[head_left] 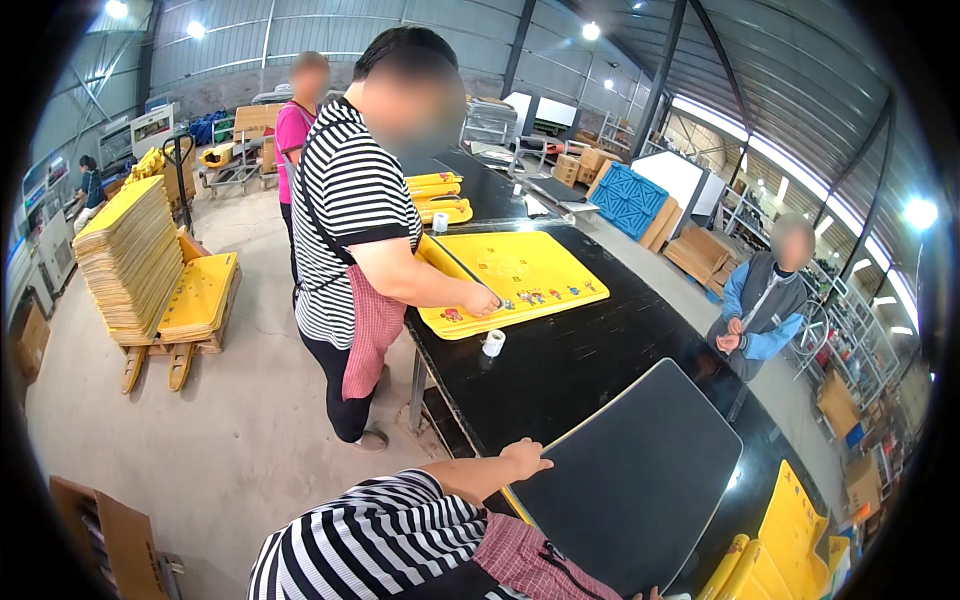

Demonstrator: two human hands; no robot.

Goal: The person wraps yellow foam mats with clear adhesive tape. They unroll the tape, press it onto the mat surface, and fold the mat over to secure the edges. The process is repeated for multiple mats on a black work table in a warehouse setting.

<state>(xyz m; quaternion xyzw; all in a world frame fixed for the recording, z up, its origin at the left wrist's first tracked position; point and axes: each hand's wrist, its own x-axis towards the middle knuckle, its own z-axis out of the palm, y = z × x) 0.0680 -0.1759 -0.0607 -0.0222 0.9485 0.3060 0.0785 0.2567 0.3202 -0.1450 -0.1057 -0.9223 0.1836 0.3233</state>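
A dark grey, round-cornered mat [640, 460] lies on the black table in front of me, with a thin yellow edge showing along its left side. My left hand [524, 459] is closed at that left edge, its fingers reaching over the dark surface. At the bottom rim of the view, only a few fingertips of my right hand [650, 594] show beside the mat's near edge; the rest is cut off. To the right of the mat are curled yellow mats [785, 530].
Across the black table [470, 390], a co-worker in stripes has a hand [482, 300] on a printed yellow mat [540, 265]. A white label roll [493, 343] stands nearby. Another person [765, 300] stands at the right. Stacked yellow mats [130, 260] sit on a pallet truck at left.
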